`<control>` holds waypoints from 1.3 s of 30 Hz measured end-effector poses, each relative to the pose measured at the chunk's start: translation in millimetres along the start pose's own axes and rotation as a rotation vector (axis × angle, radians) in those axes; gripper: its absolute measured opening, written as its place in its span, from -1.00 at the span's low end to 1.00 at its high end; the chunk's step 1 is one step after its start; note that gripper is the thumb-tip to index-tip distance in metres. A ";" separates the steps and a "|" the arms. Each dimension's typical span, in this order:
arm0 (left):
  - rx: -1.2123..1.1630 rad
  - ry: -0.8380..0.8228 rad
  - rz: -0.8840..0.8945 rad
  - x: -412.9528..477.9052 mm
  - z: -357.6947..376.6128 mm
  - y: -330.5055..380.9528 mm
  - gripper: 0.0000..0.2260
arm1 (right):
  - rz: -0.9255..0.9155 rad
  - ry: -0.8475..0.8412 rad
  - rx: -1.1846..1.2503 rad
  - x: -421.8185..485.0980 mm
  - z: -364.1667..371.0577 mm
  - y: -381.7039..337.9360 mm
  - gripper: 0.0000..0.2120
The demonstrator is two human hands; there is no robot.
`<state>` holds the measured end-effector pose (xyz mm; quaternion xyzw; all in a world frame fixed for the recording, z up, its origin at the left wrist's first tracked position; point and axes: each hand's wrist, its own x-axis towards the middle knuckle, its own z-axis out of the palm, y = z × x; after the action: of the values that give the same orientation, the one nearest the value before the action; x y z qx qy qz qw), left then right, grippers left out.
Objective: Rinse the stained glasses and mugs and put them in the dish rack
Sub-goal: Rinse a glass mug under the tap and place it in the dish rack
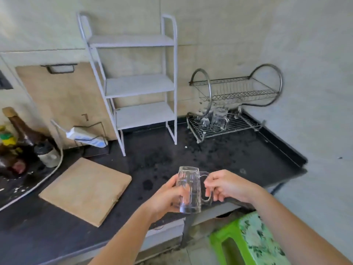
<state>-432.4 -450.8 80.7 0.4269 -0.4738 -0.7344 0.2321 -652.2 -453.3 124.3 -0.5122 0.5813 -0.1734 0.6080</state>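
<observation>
Head view shows us the glass mug (188, 178) held in the air above the near edge of the dark worktop (229, 159), well apart from the dish rack (238, 127) at the back right. It looks turned upside down, thick base up, though through clear glass we cannot be sure. Our left hand (168, 196) wraps the body, fingers curled round the far side. Our right hand (227, 186) has its fingers hooked through the handle (203, 174). So each grip is closed on the mug, neither one spread.

We judge the mug stiff, thick-walled and fairly heavy for its size, so it will not flex, but it would chip or break on the stone worktop. The splashes on the worktop suggest the glass is wet, so we expect the smooth body to be slippery under the left grip. The handle is the surer place to hold, since hooked fingers cannot slide off it. We would let the right hand carry it by the handle while the left only steadies the body.

Glassware (219, 119) stands on the rack's lower tier. We would set this mug down gently beside it, avoiding a knock of glass on glass.
</observation>
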 end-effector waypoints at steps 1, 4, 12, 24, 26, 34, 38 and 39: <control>0.049 -0.014 -0.002 12.8 1.8 6.5 -0.48 | 0.008 0.018 -0.012 4.5 -11.0 2.4 -0.88; 0.156 -0.098 0.002 56.4 6.5 26.1 -0.48 | -0.001 0.165 -0.124 19.3 -41.0 5.2 -0.87; 0.377 -0.099 -0.018 187.0 17.9 67.4 -0.42 | 0.018 0.546 -0.328 54.7 -106.4 25.1 -0.84; 0.869 0.263 0.016 325.2 -1.0 103.2 -0.52 | 0.097 0.895 -0.201 134.5 -217.8 32.7 -0.76; 0.965 0.261 0.007 346.0 -1.8 106.0 -0.51 | 0.078 0.904 -0.212 154.3 -243.3 33.4 -0.77; 1.244 0.273 -0.190 406.5 5.6 97.6 -0.42 | 0.010 0.900 -0.245 235.6 -326.0 25.5 -0.70; 1.360 0.306 -0.218 411.0 7.7 86.7 -0.39 | -0.017 0.879 -0.236 266.2 -344.6 24.2 -0.73; 1.362 0.314 -0.213 410.9 7.3 85.7 -0.38 | -0.016 0.873 -0.230 271.9 -346.9 24.0 -0.74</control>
<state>-660.9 -791.4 -8.7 0.6221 -0.7445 -0.2233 -0.0941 -896.5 -808.7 30.2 -0.4598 0.7948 -0.3122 0.2436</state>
